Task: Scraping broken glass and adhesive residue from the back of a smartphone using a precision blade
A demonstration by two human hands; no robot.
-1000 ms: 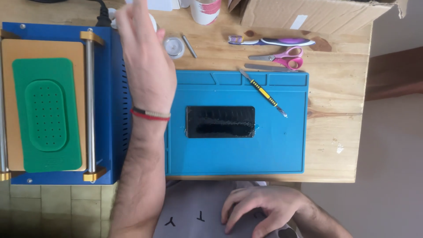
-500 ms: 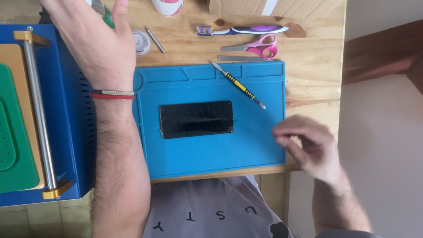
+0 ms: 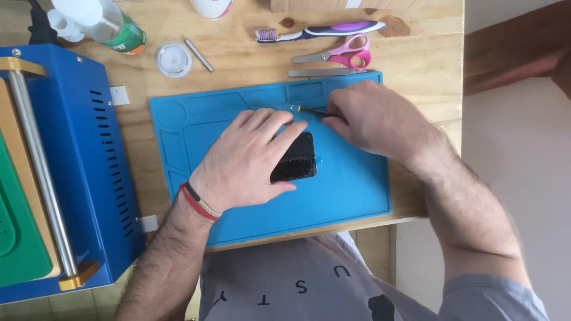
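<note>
Two hands: left hand (image 3: 247, 160) on phone (image 3: 295, 159); right hand (image 3: 372, 119) grips screwdriver (image 3: 300, 109)

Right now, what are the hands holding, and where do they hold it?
The right hand holds a thin yellow-handled tool by its handle end. The left hand grips nothing; it lies flat on the dark phone.

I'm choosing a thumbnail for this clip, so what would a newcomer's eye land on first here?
First, the two hands meeting mid-frame on the bright blue work mat: the left hand lies flat over a black phone, while the right hand holds a thin yellow-handled tool just above it. Next, the big blue machine along the left edge, then the pink scissors above the mat.
</note>
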